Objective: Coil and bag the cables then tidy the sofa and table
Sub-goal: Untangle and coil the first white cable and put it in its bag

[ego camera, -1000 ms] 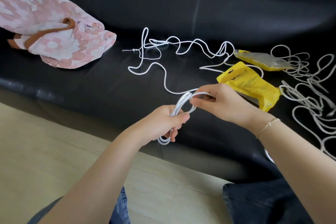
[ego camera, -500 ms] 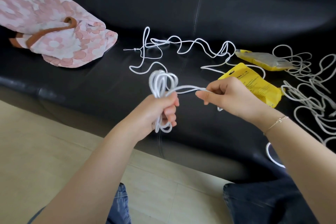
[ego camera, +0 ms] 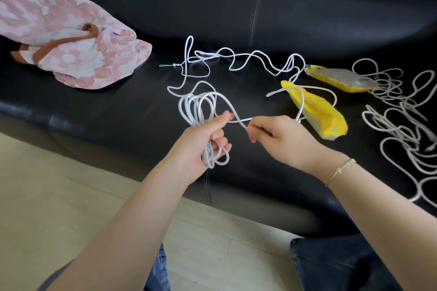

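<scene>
the white cable (ego camera: 250, 56) is partly gathered: several loops of it (ego camera: 197, 111) are held bunched in the left hand (ego camera: 208, 142), rising above the fist and hanging below it as a smaller cluster. the loops are stood roughly upright, so the long axis of the coil runs up and down through the closed fingers. from the top of the coil a single strand is led rightward and slightly down to the right hand (ego camera: 279, 137), where it is pinched between thumb and curled fingers, just beside the left thumb.

beyond the right hand the strand is carried up and away over a yellow bag (ego camera: 321, 113), then doubled back leftward in loose waves across the seat of the black sofa (ego camera: 118, 106), ending near a small connector at the far left of the tangle. the free length thus lies ahead of both hands and mostly to the right of the coil, nearer the right hand, which is judged the one to feed the next turn onto the coil.

a second yellow bag (ego camera: 340, 78) is lying further back, and a separate heap of uncoiled white cable (ego camera: 402, 120) is spread at the right, well apart from the hands. a pink floral cloth (ego camera: 71, 42) is resting on the sofa at the left. much cable is judged yet to be wound.
</scene>
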Motion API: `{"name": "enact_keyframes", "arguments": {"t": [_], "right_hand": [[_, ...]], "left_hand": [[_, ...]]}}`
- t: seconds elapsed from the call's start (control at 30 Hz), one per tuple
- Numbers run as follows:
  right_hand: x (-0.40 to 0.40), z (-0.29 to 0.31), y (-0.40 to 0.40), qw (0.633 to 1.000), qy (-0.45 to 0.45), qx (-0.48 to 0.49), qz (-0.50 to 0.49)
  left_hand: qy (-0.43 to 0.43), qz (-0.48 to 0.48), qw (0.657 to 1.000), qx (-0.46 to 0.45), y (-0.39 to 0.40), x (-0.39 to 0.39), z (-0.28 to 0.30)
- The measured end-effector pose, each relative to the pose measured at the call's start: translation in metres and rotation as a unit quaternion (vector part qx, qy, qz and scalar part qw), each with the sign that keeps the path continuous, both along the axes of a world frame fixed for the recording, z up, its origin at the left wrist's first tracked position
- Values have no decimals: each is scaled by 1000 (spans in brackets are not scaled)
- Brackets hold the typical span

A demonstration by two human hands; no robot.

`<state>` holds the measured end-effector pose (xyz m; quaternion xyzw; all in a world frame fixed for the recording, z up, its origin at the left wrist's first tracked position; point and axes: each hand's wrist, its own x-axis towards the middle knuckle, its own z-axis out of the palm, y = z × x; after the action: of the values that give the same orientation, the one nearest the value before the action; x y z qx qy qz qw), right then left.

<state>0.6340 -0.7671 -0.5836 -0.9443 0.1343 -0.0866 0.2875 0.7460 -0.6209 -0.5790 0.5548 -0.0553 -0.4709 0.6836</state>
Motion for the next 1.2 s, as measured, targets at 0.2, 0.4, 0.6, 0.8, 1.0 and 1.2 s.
{"name": "enact_keyframes", "arguments": {"t": [0.2,0.4,0.6,0.8,1.0,1.2], "right_hand": [[2,-1,6,999,3,-16,34],[0,1,6,998,8,-28,53],[-8,5,-8,996,66,-47,36],[-8,5,-15,987,143,-73,3],[-7,7,-18,983,164,-82,-32],[-9,7,-23,992,69,102,-8]], "left_hand": [[-17,5,1000,14,-3,-2,-1],[5,40,999,26,-4,1,-3],[110,108,987,-39,-5,9,4],[137,174,973,-65,-2,19,2],[16,178,984,-4,-1,15,4],[-185,89,976,67,2,17,-3]]}}
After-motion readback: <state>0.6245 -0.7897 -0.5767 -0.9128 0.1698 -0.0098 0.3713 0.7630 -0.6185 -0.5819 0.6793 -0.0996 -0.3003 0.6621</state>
